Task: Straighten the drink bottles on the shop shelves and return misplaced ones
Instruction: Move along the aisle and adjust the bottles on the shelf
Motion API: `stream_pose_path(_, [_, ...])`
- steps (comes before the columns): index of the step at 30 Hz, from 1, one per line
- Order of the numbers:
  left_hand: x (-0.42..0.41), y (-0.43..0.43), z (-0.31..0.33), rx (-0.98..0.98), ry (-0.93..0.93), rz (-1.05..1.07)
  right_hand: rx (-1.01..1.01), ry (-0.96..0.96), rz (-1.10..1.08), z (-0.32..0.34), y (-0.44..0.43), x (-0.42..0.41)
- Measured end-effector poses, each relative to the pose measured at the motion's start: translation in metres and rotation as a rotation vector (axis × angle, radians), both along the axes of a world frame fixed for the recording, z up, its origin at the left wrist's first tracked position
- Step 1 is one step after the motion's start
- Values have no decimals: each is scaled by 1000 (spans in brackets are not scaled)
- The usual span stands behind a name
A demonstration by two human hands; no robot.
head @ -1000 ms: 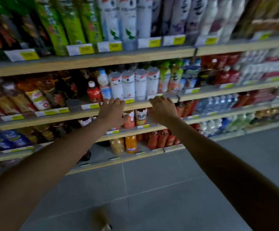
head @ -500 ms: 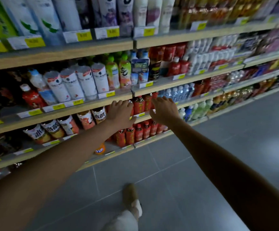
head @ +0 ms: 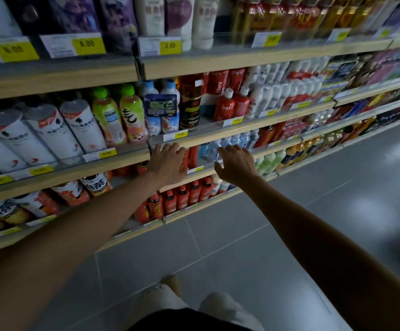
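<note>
Both my arms stretch toward the drink shelves. My left hand point(head: 168, 163) hovers with relaxed fingers in front of red bottles point(head: 192, 156) on the third shelf down, just under the shelf edge point(head: 218, 136). My right hand point(head: 236, 164) reaches, fingers spread, toward a row of small clear water bottles point(head: 239, 139) on the same shelf. Neither hand holds anything. I cannot tell whether the fingertips touch the bottles.
Above stand tall white bottles point(head: 79, 125), green-capped pink bottles point(head: 132, 115), a dark bottle point(head: 191, 108) and red white-capped bottles point(head: 225, 103). Small red bottles point(head: 182, 197) line the lowest shelf. Grey tiled floor point(head: 242, 235) lies below, with my legs at the bottom edge.
I have stepped right along the aisle. Both hands slid off the edge under the white bottles and now reach one shelf lower, toward red and water bottles.
</note>
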State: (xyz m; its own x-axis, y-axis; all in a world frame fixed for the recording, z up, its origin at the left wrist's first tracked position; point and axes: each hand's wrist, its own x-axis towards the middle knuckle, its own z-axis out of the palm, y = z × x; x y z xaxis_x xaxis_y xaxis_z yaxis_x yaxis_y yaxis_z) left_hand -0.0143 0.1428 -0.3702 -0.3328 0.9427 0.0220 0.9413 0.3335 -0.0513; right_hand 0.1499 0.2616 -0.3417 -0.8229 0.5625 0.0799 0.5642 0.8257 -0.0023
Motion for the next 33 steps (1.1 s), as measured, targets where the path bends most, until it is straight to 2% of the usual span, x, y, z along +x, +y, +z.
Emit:
stream_pose_path(11, [-32, 56, -29, -15, 9, 262, -120, 150, 98, -26, 98, -74])
stream_pose_path(18, [-64, 81, -66, -102, 137, 390, -221, 301, 138, -52, 148, -140])
stream_pose_path(25, [-84, 92, -116, 139, 162, 374, -501, 612, 91, -81, 166, -189])
stream_pose_path(33, [-89, 88, -133, 274, 338, 344, -505, 854, 49, -90, 164, -206])
